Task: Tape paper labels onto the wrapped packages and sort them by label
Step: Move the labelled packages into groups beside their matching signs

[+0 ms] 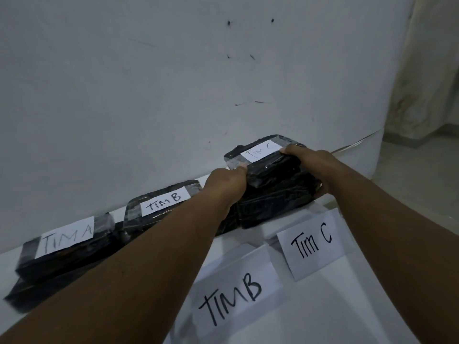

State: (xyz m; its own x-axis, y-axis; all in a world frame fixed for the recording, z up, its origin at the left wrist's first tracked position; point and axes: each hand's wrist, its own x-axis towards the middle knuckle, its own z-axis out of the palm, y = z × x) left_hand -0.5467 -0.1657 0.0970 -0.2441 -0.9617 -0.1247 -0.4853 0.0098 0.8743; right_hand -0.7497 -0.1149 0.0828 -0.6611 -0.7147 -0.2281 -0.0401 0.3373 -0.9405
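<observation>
A black wrapped package (270,170) bearing a taped "Tim C" paper label (260,150) sits on top of another black package (275,207) at the back right of the white table. My left hand (227,181) grips its near left corner, and my right hand (308,165) grips its right side with the thumb on top. To the left lies a package labelled "Tim B" (164,202). Further left, a package labelled "Tim A" (67,237) lies on a stack.
Two large paper signs lie on the white table (347,306) in front of the stacks: "Tim B" (233,294) and "Tim C" (310,242). A white wall (173,83) rises right behind the packages. The table's right edge drops off to a floor.
</observation>
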